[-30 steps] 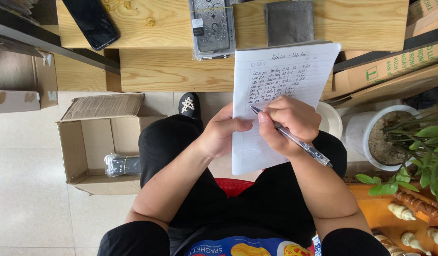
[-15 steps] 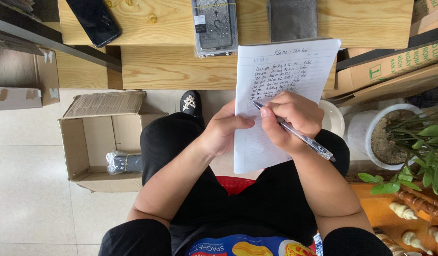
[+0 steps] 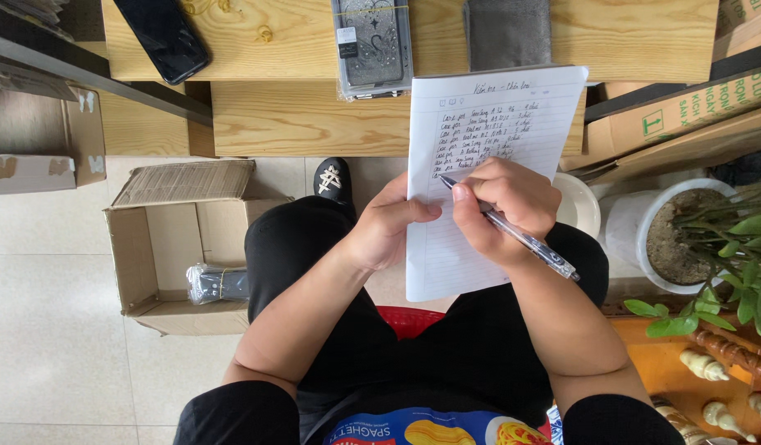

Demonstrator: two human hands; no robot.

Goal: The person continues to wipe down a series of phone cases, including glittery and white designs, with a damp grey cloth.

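Observation:
A lined white notepad [image 3: 512, 115] with several handwritten lines rests on my lap, its top edge over the wooden bench. My left hand [image 3: 387, 224] grips the pad's left edge, thumb on the paper. My right hand [image 3: 504, 210] holds a clear ballpoint pen [image 3: 525, 241], its tip touching the paper at the left margin under the last written line. I sit in black trousers on a red stool [image 3: 409, 320].
A wooden bench [image 3: 298, 115] carries a black phone [image 3: 162, 37], a packaged phone case [image 3: 372, 45] and a grey case [image 3: 508, 31]. An open cardboard box [image 3: 178, 239] holding a wrapped dark item stands on the tiled floor at left. A white plant pot [image 3: 673, 239] and cartons sit at right.
The pen tip has moved from the right part of a line back to the left margin, slightly lower. My left hand stays on the pad's edge.

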